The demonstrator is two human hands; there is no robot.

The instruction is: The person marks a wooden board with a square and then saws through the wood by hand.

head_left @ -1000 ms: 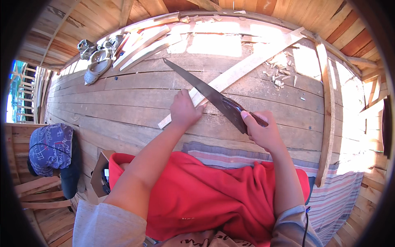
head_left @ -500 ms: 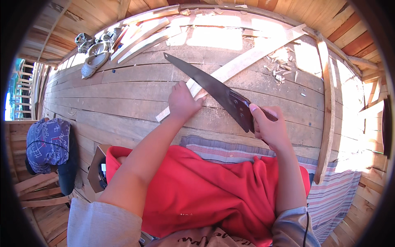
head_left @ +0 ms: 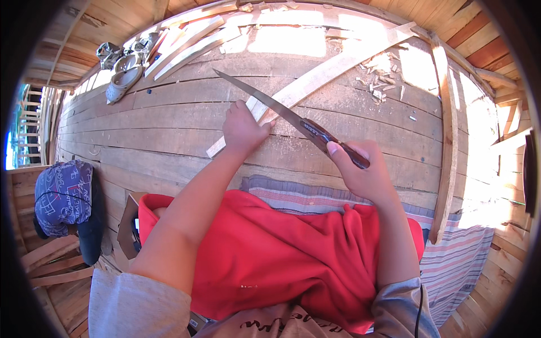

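A long pale wooden plank (head_left: pixel 329 72) lies slantwise on the floor, from near left to far right. Around its near part my left hand (head_left: pixel 242 127) is closed, pressing it down, thumb toward the right side. My right hand (head_left: pixel 360 169) grips the dark brown handle of a hand saw (head_left: pixel 273 106). The saw's blade crosses over the plank just beyond my left hand, pointing far left. It is turned nearly edge-on, and I cannot tell whether its teeth touch the wood.
Wood offcuts (head_left: pixel 380 79) and sawdust lie right of the plank. Several boards (head_left: pixel 191 48) and a pair of grey clogs (head_left: pixel 124 79) are at the far left. A beam (head_left: pixel 445 135) runs along the right. Red cloth (head_left: pixel 270 253) covers my lap, above a striped mat (head_left: pixel 462 265).
The saw has rolled from showing its broad side to nearly edge-on, and its handle has dropped slightly toward the left. My left hand stays on the plank.
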